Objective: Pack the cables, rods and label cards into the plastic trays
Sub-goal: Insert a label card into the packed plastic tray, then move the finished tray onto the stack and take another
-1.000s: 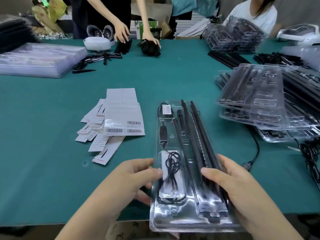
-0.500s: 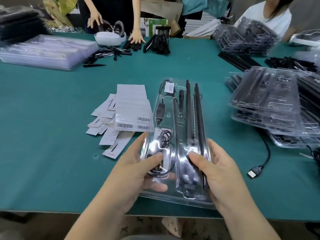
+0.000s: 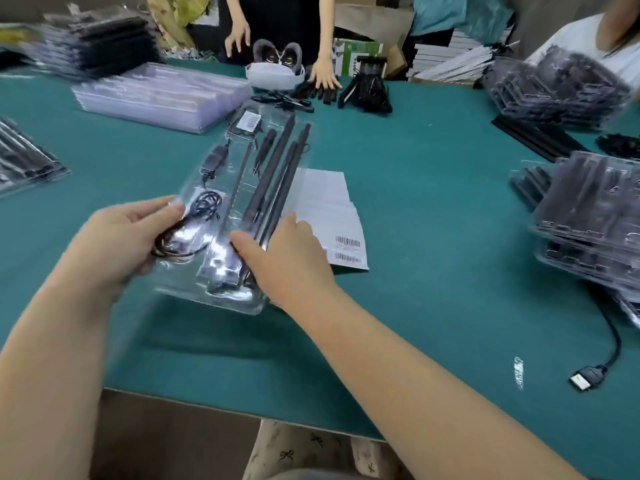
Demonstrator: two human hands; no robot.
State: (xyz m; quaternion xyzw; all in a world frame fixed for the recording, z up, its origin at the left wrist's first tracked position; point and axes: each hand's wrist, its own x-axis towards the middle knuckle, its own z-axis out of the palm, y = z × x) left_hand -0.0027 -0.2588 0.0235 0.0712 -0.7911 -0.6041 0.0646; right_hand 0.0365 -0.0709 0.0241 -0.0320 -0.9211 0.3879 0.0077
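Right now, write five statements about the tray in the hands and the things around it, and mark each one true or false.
1. Both hands hold the clear plastic tray above the table. True: the left hand and the right hand grip its near end.
2. The tray is empty. False: it holds black rods and a coiled cable.
3. The label cards lie on the green table, partly under the tray. True.
4. The USB plug sits inside the held tray. False: it lies on the table at the right.
5. The table cover is red. False: it is green.
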